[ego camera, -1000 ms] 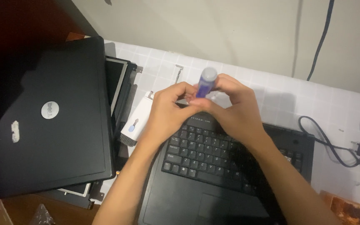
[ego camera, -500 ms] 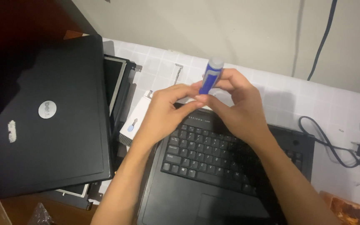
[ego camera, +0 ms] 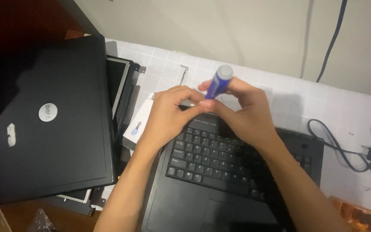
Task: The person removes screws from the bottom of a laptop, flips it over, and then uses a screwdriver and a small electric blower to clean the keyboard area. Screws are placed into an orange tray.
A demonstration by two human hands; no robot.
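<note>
Over the open laptop base, at its back edge: both hands meet around a blue screwdriver, and every place below is told from that base.

Open laptop base [ego camera: 220, 180]: black, keyboard and touchpad facing up, lying on the white gridded mat [ego camera: 288, 99]; the largest thing under the hands.

Closed laptop [ego camera: 48, 124]: black, lid shut, well to the left of the base, resting on top of a bare screen panel [ego camera: 116, 83] whose edge shows just beside it.

Power cable [ego camera: 348, 148]: black, coiled on the mat to the right of the base, well apart from both hands.

White box [ego camera: 139, 124]: small, flat, just left of the base's back corner, partly under the left wrist.

Left hand [ego camera: 168, 118]: curled over the base's back-left corner, fingertips pressed together toward the screwdriver's lower end; whether they pinch the tip itself is hidden.

Right hand [ego camera: 241, 116]: over the base's back middle, fingers wrapped around the screwdriver's shaft, thumb side toward the left hand.

Blue screwdriver [ego camera: 217, 81]: handle with a grey cap, standing above the base's back edge.

Long axis: near upright, cap tilted slightly away and to the right, tip pointing down toward the base between the two hands.

Nearer hand: the right hand carries it; the left touches or nearly touches only low down.
</note>
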